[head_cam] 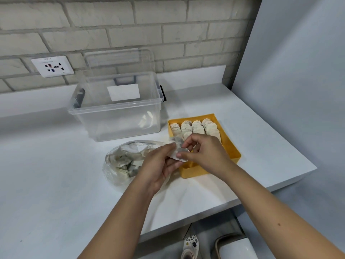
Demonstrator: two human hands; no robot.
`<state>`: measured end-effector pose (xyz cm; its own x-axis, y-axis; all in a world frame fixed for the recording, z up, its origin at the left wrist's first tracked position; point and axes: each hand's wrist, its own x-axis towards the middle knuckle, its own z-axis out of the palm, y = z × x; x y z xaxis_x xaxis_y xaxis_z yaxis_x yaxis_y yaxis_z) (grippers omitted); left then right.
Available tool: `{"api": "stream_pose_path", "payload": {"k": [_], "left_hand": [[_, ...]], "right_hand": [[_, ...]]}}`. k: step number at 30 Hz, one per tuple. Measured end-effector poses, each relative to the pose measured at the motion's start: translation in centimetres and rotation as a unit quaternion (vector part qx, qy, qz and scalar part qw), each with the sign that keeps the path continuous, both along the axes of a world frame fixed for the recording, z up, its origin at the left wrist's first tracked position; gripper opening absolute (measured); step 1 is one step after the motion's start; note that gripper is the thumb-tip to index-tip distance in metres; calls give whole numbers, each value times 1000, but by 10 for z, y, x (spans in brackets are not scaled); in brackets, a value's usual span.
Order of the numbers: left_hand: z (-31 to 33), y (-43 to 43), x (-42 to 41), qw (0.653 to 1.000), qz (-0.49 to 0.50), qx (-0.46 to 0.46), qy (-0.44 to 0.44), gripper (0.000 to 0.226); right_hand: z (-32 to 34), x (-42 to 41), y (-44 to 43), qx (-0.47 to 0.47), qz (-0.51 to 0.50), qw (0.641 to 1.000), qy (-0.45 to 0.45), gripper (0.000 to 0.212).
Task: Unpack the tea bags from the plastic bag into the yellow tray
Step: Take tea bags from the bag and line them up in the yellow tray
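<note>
At the centre of the frame the left hand (160,163) and the right hand (203,154) hold one tea bag (178,151) between them, pinched in the fingertips of both, just above the near left corner of the yellow tray (231,146). The tray is a rigid, square-cornered plastic box; four neat rows of pale, round-topped paper tea bags (196,128) fill its far half, leaving the near part free. To the left of the hands, the plastic bag (119,161) lies crumpled on the white surface (56,174), thin and glossy, its mouth open toward the tray, with a loose heap of folded bags inside. The held bag looks like soft, flimsy paper, so pulling it between two hands could probably tear it and spill tea. Dropped carelessly, it might tip the standing rows, which lean on each other. The limp plastic bag could also slide or collapse shut when reached into one-handed. A clear lidded storage box (115,116) stands behind, in the upper middle.
</note>
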<state>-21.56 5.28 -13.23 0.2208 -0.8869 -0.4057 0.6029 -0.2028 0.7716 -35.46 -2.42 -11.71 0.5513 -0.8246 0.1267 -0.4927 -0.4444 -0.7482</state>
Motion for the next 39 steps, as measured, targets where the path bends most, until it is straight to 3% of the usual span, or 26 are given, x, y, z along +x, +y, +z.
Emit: {"api": "stream_pose_path", "payload": {"k": [4, 10, 12, 15, 18, 21, 27, 31, 39], "left_hand": [[4, 1, -5, 1000, 11, 24, -8, 21], [6, -5, -6, 998, 46, 32, -11, 14], [5, -6, -4, 998, 46, 34, -16, 17], [2, -7, -3, 997, 43, 33, -47, 14], [0, -9, -3, 995, 41, 37, -80, 13], [-1, -12, -3, 991, 38, 48, -123, 18], [-1, -18, -3, 985, 39, 56, -157, 13], [-1, -21, -3, 984, 38, 55, -168, 12], [-2, -24, -4, 982, 40, 56, -178, 24]], "right_hand": [[3, -3, 1, -10, 19, 999, 35, 23], [19, -17, -9, 117, 10, 993, -19, 18], [29, -26, -23, 120, -16, 992, -27, 18], [43, -43, -56, 25, -65, 997, 41, 12], [41, -56, -83, -30, -40, 988, 147, 15], [27, -57, -98, -80, -3, 958, 274, 22], [8, -44, -113, -173, 30, 887, 427, 9], [1, -34, -122, -240, 36, 849, 469, 13], [-20, -29, -136, -311, 7, 829, 464, 12]]}}
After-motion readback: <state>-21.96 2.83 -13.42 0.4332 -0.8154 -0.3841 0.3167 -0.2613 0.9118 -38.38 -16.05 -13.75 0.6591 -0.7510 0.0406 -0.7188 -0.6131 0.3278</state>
